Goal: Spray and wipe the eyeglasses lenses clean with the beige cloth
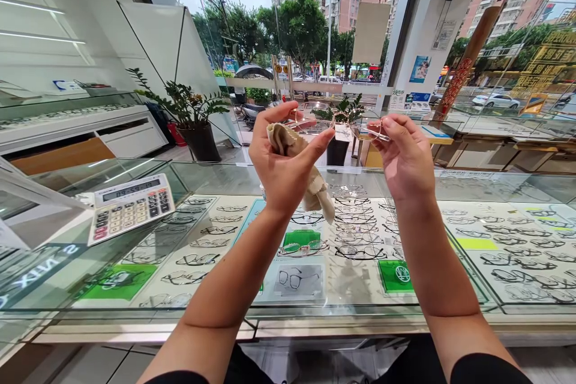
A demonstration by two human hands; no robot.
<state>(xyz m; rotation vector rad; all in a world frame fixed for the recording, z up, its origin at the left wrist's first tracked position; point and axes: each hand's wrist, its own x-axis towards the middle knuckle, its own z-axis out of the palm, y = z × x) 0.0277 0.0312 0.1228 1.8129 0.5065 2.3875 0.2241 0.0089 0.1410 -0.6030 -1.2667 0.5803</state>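
Observation:
Both hands are raised above the glass counter, with a pair of thin-rimmed eyeglasses (335, 124) between them. My left hand (283, 159) is closed on the left side of the frame, thumb and fingers at the lens and hinge. A beige cleaning cloth (321, 195) is tucked in the same hand and hangs down below the palm. My right hand (407, 159) pinches the right side of the eyeglasses near a temple arm. The clear lenses are hard to make out against the bright background.
Beneath my hands a glass display counter (288, 311) holds rows of eyeglass frames and green cards. A calculator (132, 207) lies on its top at the left. Potted plants (198, 132) stand beyond, before a large window onto a street.

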